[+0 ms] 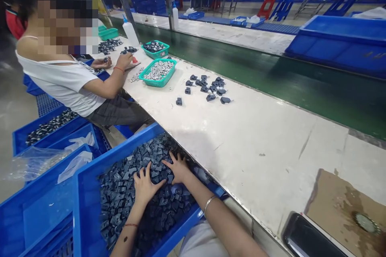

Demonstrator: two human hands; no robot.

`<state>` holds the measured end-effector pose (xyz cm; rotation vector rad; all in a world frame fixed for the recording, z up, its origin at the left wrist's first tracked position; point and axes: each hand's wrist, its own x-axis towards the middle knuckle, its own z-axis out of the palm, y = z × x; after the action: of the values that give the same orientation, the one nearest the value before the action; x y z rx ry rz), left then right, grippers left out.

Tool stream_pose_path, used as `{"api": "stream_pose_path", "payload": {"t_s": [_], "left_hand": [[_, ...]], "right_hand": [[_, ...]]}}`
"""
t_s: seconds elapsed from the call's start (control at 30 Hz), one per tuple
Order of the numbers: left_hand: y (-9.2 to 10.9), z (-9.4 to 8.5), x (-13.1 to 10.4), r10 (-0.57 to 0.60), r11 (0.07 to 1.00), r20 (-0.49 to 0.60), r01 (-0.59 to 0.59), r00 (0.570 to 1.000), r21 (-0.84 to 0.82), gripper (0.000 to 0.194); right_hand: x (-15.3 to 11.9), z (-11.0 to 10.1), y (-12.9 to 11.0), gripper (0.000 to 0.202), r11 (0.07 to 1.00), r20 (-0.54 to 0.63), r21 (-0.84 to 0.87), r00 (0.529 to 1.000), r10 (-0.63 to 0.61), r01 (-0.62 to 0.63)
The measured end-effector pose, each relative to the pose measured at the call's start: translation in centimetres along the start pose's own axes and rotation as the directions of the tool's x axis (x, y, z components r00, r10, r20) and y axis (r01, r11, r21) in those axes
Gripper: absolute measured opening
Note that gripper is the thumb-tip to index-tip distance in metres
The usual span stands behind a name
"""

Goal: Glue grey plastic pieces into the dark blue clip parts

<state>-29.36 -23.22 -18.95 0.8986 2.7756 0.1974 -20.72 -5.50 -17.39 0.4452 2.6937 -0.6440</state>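
Both of my hands reach into a large blue bin full of small dark grey plastic parts. My left hand lies on the heap with its fingers spread and the thumb pointing right. Farther right, near the table edge, my right hand touches the parts, its fingers also apart. Neither hand is closed around a part; some fingertips sink among the pieces. On the white table a loose group of similar dark parts lies beyond the bin.
A co-worker sits at the left, hands over the table near green baskets of small parts. A green conveyor belt runs behind the table. Cardboard and a black device lie at right front. Blue bins stand left.
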Motion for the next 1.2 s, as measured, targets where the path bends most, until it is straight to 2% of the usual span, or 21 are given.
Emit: {"api": "stream_pose_path", "payload": {"t_s": [0.13,0.23,0.37,0.47,0.57,0.73,0.83,0.93,1.03,1.2], "left_hand": [[-0.3,-0.6,1.0,0.042,0.999,0.049,-0.043,0.998,0.006,0.093],[-0.1,-0.8,1.0,0.058,0.998,0.051,-0.059,0.997,0.022,0.081],[0.3,-1.3,1.1,0.136,0.990,0.088,-0.139,0.987,0.026,0.067],[0.5,-1.5,1.2,0.175,0.983,0.131,-0.180,0.976,0.032,0.072],[1.0,-1.4,1.0,0.162,0.984,0.147,-0.171,0.976,0.049,0.077],[1.7,-1.1,0.3,0.123,0.990,0.139,-0.131,0.983,0.051,0.081],[2.2,-0.8,-0.2,0.108,0.993,0.108,-0.112,0.988,0.032,0.092],[2.7,-0.5,-0.9,0.118,0.993,0.066,-0.119,0.991,0.006,0.098],[3.0,-0.1,-1.7,0.177,0.984,0.042,-0.177,0.983,-0.020,0.093],[2.6,0.1,-2.2,0.263,0.964,0.003,-0.263,0.965,-0.042,0.082]], "right_hand": [[0.4,0.1,-0.1,0.052,1.000,-0.024,0.003,1.000,0.003,-0.003],[-0.3,0.4,0.1,0.045,1.000,-0.058,0.021,0.998,0.019,-0.018],[-1.1,0.9,0.1,0.043,0.997,-0.075,0.054,0.995,0.063,-0.059],[-0.8,0.9,0.0,0.042,0.993,-0.074,0.077,0.993,0.091,-0.085],[-0.7,0.8,-0.2,0.041,0.990,-0.080,0.100,0.991,0.105,-0.096],[-1.9,1.0,0.0,0.040,0.986,-0.095,0.138,0.989,0.112,-0.099],[-2.7,1.2,0.3,0.039,0.978,-0.104,0.171,0.984,0.142,-0.123],[-3.3,1.0,0.9,0.039,0.962,-0.123,0.242,0.979,0.162,-0.129],[-3.8,0.6,1.4,0.038,0.929,-0.169,0.356,0.971,0.169,-0.100],[-6.3,-0.6,0.9,0.036,0.802,-0.239,0.598,0.951,0.197,-0.016]]}}
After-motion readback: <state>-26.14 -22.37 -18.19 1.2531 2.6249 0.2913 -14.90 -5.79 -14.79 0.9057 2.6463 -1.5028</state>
